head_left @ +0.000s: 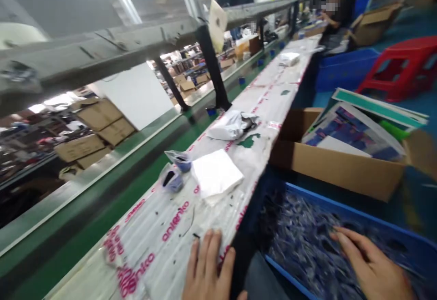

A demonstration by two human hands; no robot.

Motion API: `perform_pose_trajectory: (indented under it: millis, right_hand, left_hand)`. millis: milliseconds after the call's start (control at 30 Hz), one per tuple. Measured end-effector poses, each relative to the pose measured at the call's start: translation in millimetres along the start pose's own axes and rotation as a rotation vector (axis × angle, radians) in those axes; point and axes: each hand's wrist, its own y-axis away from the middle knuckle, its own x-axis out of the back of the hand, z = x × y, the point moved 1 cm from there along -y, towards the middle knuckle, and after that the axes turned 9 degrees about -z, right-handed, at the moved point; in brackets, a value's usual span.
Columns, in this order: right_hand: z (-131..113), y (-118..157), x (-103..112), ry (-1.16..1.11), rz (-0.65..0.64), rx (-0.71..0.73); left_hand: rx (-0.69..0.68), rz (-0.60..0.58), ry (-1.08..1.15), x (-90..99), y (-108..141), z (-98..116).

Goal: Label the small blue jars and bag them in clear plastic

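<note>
My left hand (208,268) lies flat with its fingers apart on a white plastic sheet with pink printing (146,245), which covers a long workbench. It holds nothing. My right hand (370,263) reaches over a blue plastic crate (287,256), fingertips at a blurred heap of small blue-and-clear packets (300,231). Nothing shows in that hand. Ahead of my left hand lies a white folded sheet stack (215,175). Beside that stack sit two small clear bags with blue contents (175,170). Farther along is a crumpled white plastic bag (232,124).
A cardboard box (336,165) of printed packaging stands beyond the crate. Farther right are a red plastic stool (399,68) and another blue crate (344,70). A metal rail (109,47) runs along the bench. A co-worker (336,6) sits at the far end.
</note>
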Motion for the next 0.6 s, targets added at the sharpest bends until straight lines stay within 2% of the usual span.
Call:
perform_pose_trajectory:
  millis: [100, 200, 267, 300, 367, 433, 500, 600]
  right_hand:
    - [-131.2, 7.9, -14.8, -0.046, -0.011, 0.548]
    - [-249.9, 28.7, -45.0, -0.083, -0.178, 1.022]
    - [-309.4, 39.9, -73.3, -0.012, -0.254, 1.186]
    - [-332.8, 44.1, -89.0, 0.061, -0.283, 1.214]
    - [-367.7, 51.0, -120.8, 0.226, -0.338, 1.22]
    - [-389.0, 56.7, -150.0, 0.368, -0.36, 1.157]
    - [-399.7, 60.5, -173.5, 0.445, -0.37, 1.058]
    - [-403.7, 60.0, -196.1, 0.475, -0.396, 0.949]
  left_hand:
    - [0.077, 0.124, 0.018, -8.7, 0.3, 6.3]
    - [0.148, 0.313, 0.038, -18.9, -2.0, 13.0]
    - [0.203, 0.452, 0.03, -24.8, -5.9, 16.6]
    - [0.223, 0.513, 0.023, -27.6, -8.4, 18.3]
    - [0.251, 0.609, 0.025, -33.8, -13.4, 22.5]
    - [0.323, 0.706, 0.058, -41.9, -17.2, 27.3]
    - [0.436, 0.816, 0.114, -51.9, -18.7, 32.0]
    - [0.488, 0.826, 0.126, -66.9, -18.7, 37.2]
